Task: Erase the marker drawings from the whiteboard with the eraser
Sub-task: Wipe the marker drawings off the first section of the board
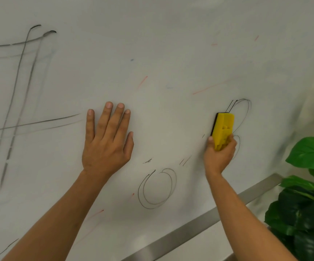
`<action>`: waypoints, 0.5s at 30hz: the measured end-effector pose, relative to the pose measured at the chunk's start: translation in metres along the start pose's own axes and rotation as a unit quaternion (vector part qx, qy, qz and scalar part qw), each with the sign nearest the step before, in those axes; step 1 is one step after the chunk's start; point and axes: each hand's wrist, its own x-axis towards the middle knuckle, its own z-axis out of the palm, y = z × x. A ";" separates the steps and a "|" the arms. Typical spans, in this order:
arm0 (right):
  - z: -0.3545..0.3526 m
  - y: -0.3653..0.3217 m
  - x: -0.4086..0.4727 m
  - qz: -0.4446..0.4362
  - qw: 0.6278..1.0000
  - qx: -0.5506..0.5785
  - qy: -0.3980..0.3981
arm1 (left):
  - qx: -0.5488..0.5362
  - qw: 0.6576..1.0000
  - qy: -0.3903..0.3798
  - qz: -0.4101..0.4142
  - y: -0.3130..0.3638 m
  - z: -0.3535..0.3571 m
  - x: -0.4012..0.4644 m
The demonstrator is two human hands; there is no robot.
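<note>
The whiteboard (171, 44) fills most of the view. My right hand (219, 154) grips a yellow eraser (223, 128) with a black felt side, pressed to the board over a thin black oval drawing (245, 110). My left hand (106, 140) lies flat on the board with straight fingers, left of the eraser. Below and between my hands is a double black circle (157, 189). A smeared black grid of crossing lines (18, 87) covers the left part. Short black dashes (185, 161) and faint red streaks (142, 81) are scattered around.
The board's grey metal frame (199, 223) runs diagonally along the lower right edge. A green leafy plant (307, 204) stands just beyond that edge at the right.
</note>
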 end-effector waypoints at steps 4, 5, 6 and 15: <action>-0.004 0.006 -0.013 -0.016 0.999 -0.016 -0.022 | 0.004 1.000 -0.002 -0.001 0.002 -0.001 0.000; -0.004 0.009 -0.027 -0.041 0.998 -0.021 -0.039 | 0.004 1.000 -0.003 -0.001 0.002 -0.001 0.000; -0.004 0.013 -0.044 -0.070 0.995 -0.028 -0.058 | 0.004 1.000 -0.003 -0.002 0.002 -0.001 0.000; -0.011 0.046 -0.087 -0.276 0.946 -0.086 -0.146 | 0.003 1.000 0.003 0.006 0.000 0.001 -0.002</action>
